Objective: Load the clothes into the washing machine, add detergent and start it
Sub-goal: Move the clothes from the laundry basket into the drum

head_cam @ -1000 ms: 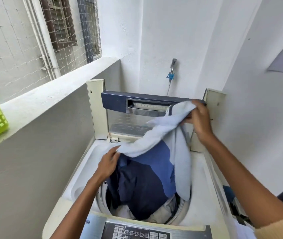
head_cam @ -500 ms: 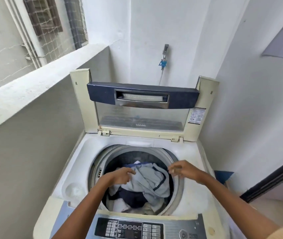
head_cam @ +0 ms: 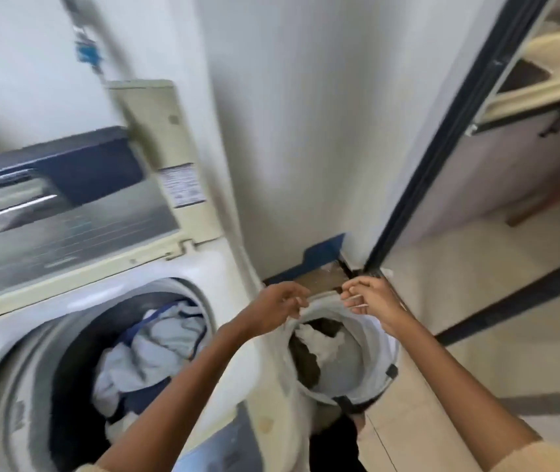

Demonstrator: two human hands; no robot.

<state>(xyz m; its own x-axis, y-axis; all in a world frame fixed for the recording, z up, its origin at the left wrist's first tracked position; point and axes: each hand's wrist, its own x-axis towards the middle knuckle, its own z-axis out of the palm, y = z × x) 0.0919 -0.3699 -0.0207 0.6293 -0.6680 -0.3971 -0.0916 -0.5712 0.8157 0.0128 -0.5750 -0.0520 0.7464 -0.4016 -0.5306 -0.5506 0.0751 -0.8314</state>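
Note:
The top-loading washing machine (head_cam: 224,267) fills the left of the view with its lid (head_cam: 67,206) standing up. Grey-blue, white and navy clothes (head_cam: 149,349) lie in its drum. On the floor to its right stands a white mesh hamper (head_cam: 379,373) holding white and dark brown clothes (head_cam: 319,345). My left hand (head_cam: 277,301) hovers at the hamper's far left rim with curled fingers; blur hides whether they pinch it. My right hand (head_cam: 370,298) hangs above the far right rim, fingers loosely curled, holding nothing. No detergent is in view.
A white wall stands right behind the hamper. A dark-framed sliding door track (head_cam: 442,158) runs along the right, with a tiled floor (head_cam: 476,301) beyond it. A tap with a blue fitting (head_cam: 86,52) is on the wall above the machine.
The grey-blue garment was dropped into the drum and let go. My view has swung right, and both hands have moved from the drum to above the hamper.

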